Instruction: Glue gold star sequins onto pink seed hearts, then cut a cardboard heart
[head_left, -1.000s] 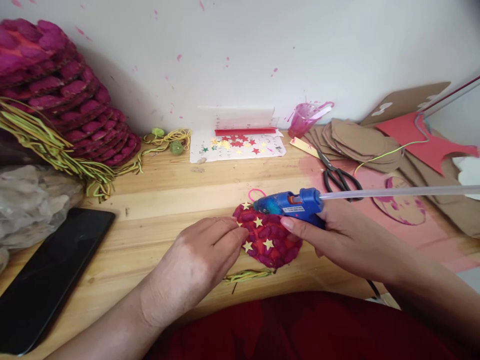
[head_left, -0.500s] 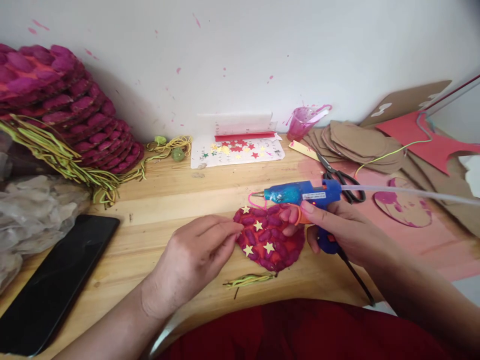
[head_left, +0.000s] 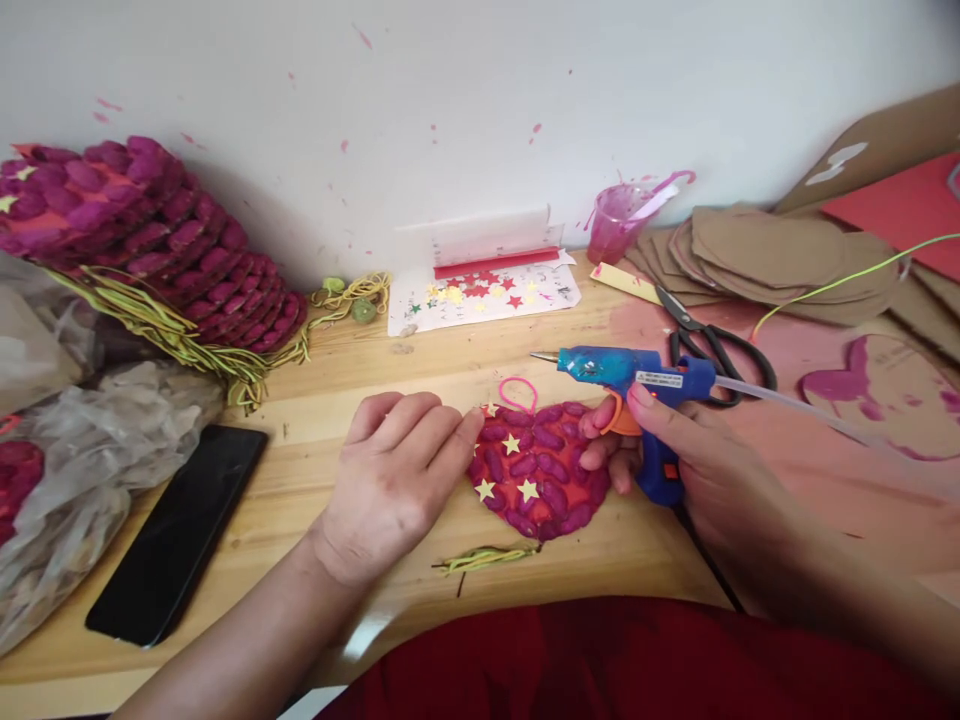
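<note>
My right hand (head_left: 675,430) is wrapped round a blue hot glue gun (head_left: 607,368), nozzle pointing left, fingers by its orange trigger. Under it lies a rounded red ornament (head_left: 544,470) covered in magenta oval lumps, with several pale yellow stars (head_left: 528,490) on its left half. A pink loop (head_left: 517,393) tops it, and a yellow-green tassel (head_left: 487,560) lies below. My left hand (head_left: 405,480) is closed at the ornament's left edge; its fingertips, and anything in them, are hidden. One star there is partly covered by that hand.
Paper with loose small stars (head_left: 484,300) lies near the wall. Behind the glue gun are black scissors (head_left: 705,340), a pink-stained cup (head_left: 622,225) and stacked cardboard pieces (head_left: 780,260). On the left are a black phone (head_left: 180,535), a plastic bag (head_left: 112,460) and piled magenta ornaments (head_left: 202,245).
The glue gun has moved right and a little up, so its nozzle no longer covers the pink loop. My left hand has turned back-up at the ornament's edge. The view has shifted.
</note>
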